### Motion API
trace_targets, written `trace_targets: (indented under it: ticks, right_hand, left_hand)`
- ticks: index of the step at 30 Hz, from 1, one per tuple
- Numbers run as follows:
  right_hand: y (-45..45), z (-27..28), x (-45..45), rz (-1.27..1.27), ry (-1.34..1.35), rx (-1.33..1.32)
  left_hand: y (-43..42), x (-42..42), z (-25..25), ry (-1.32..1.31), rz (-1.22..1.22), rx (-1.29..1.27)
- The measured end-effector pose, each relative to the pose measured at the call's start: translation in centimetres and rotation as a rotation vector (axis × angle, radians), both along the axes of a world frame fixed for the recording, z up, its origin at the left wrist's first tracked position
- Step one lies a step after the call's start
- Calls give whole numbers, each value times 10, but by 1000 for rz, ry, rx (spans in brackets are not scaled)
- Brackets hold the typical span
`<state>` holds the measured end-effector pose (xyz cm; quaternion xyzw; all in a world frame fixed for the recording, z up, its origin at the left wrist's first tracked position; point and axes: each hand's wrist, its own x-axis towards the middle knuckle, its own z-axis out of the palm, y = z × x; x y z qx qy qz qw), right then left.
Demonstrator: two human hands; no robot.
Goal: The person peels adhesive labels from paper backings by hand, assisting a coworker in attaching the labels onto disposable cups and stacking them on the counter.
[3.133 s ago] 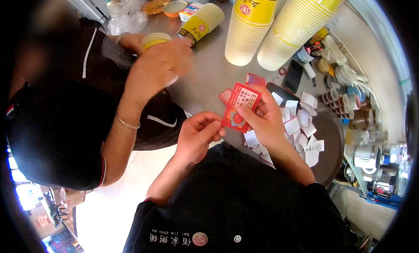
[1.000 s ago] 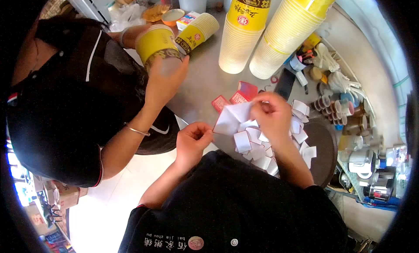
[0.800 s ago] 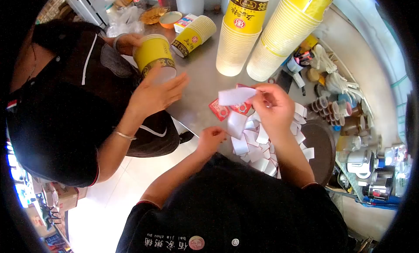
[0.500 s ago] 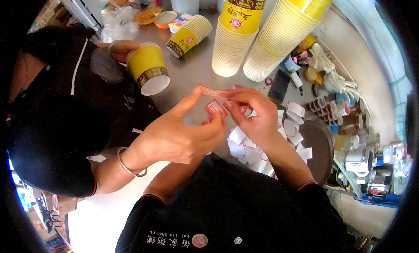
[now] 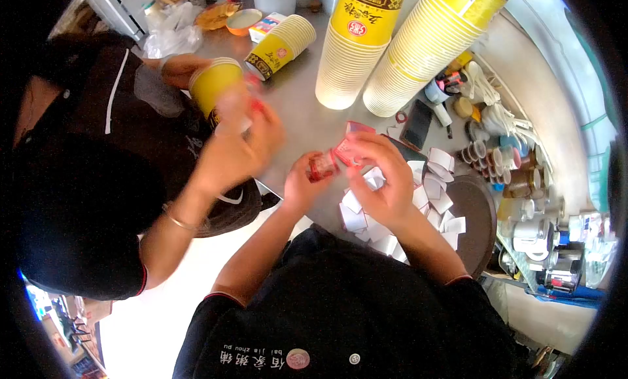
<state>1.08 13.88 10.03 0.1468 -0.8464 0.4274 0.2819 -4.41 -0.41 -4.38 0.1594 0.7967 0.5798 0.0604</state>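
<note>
Cup stacks: left column (image 5: 350,65) and right column (image 5: 425,52), both of nested yellow-and-white paper cups, stand on the desk (image 5: 297,114); a shorter cup stack (image 5: 288,44) lies on its side.
Bowl: orange bowl (image 5: 243,21) behind that; its inside looks pale.
Pot: small pot (image 5: 434,92) on the far right side, with dark and reddish things standing in it.
Little cups: brownish cups (image 5: 483,158) in rows along the right, contents too small to tell.
Left hand: left hand (image 5: 303,182) has its fingers curled in on a red card (image 5: 322,165), above the desk's near edge.
Right hand: right hand (image 5: 384,176), thumb and fingers bent and apart, is over a second red card (image 5: 344,151); blur leaves it unclear whether they grip it.
White pile: folded white cards (image 5: 439,199) in a loose heap, partly hidden by the right forearm.
Phone: dark phone (image 5: 417,125) beyond the heap.
Co-worker: blurred hand (image 5: 252,140) with something red, blocking part of a yellow cup (image 5: 208,91).
</note>
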Motion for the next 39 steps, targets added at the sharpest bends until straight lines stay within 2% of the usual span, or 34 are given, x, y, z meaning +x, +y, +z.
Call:
trace_targets:
  ticks: [1, 2, 3, 4, 5, 6, 7, 8, 9, 12, 17, 39]
  right_hand:
    - [-2, -13, 2, 5, -2, 2]
    - [-4, -26, 7, -107, -173, -30]
    - [-7, -33, 12, -221, -344, -61]
    - [-8, -27, 16, -155, -696, -220]
    - [-11, -27, 17, -155, -699, -220]
    - [-14, -28, 18, -76, -663, -510]
    - [-17, -29, 19, 4, -615, -799]
    - [-21, -14, 20, -16, -659, -853]
    - [-22, -11, 20, -17, -659, -852]
    - [-25, -6, 21, -8, -579, -853]
    - [-31, -3, 23, 25, -473, -832]
    - [-38, -1, 30, 71, -437, -855]
  left_hand:
    - [-5, 8, 19, -167, -92, 145]
    - [-9, 16, 42, -336, -185, 289]
    - [-12, 24, 54, -340, -183, 290]
    - [-14, 30, 65, -275, -188, 288]
    - [-17, 36, 76, -210, -193, 286]
    - [-21, 41, 86, -367, -196, 356]
    - [-26, 44, 95, -370, -195, 356]
    - [-32, 46, 103, -490, -209, 468]
    - [-38, 47, 107, -609, -224, 581]
    - [-51, 47, 112, -678, -333, 605]
    - [-55, 53, 124, -675, -327, 660]
    - [-61, 62, 128, -733, -250, 715]
